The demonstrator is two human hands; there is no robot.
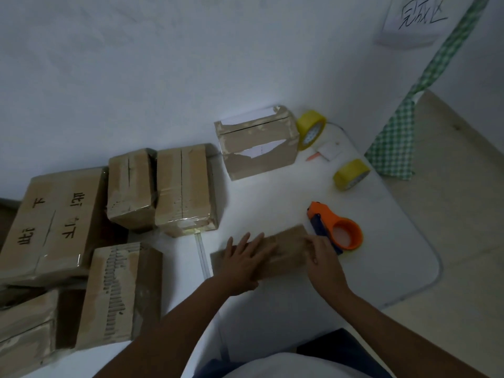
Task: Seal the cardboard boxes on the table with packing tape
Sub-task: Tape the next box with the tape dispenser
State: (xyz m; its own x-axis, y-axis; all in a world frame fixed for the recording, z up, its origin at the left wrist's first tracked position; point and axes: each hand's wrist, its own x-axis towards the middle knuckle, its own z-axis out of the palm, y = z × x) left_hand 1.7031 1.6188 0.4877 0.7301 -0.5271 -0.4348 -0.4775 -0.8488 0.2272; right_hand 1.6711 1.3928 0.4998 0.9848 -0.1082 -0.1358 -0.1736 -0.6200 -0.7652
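The left hand [245, 257] lies flat, fingers straight, on the small flat brown cardboard box [283, 249] on the white counter [381, 255]. The right hand [324, 257] holds the box's right end; its grip is blurred. The box's long axis runs left to right, and the orange tape dispenser [338, 227] sits just beyond the right hand.

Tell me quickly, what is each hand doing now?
Left hand: open, fingers flat on the small flat brown cardboard box.
Right hand: at the box's right end; blurred, grip cannot be told.
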